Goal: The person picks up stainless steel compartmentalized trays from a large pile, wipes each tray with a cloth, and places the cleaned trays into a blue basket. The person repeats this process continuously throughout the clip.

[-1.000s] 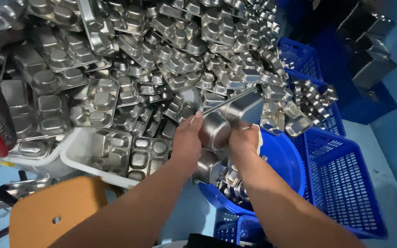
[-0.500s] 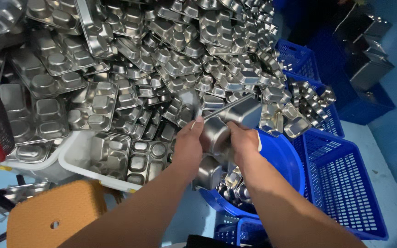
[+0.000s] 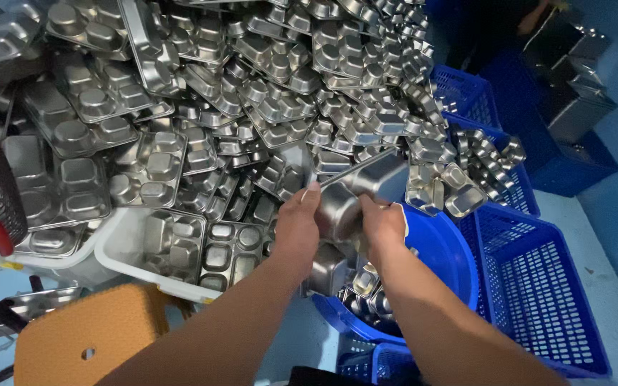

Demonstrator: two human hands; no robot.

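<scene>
Both my hands hold one steel compartment tray above a round blue tub. My left hand grips the tray's near left edge, thumb up along it. My right hand presses a white cloth against its underside. The tray is tilted, with its far end raised to the right. The blue tub below holds several small steel trays. Behind it a large heap of steel compartment trays fills the upper left of the view.
A white bin with trays stands at the left. Blue plastic crates stand to the right, one with trays. An orange stool seat is at the lower left. Dark steel boxes lie at the top right.
Both hands have stayed on the same tray over the tub. My right hand has shifted slightly along its underside.
</scene>
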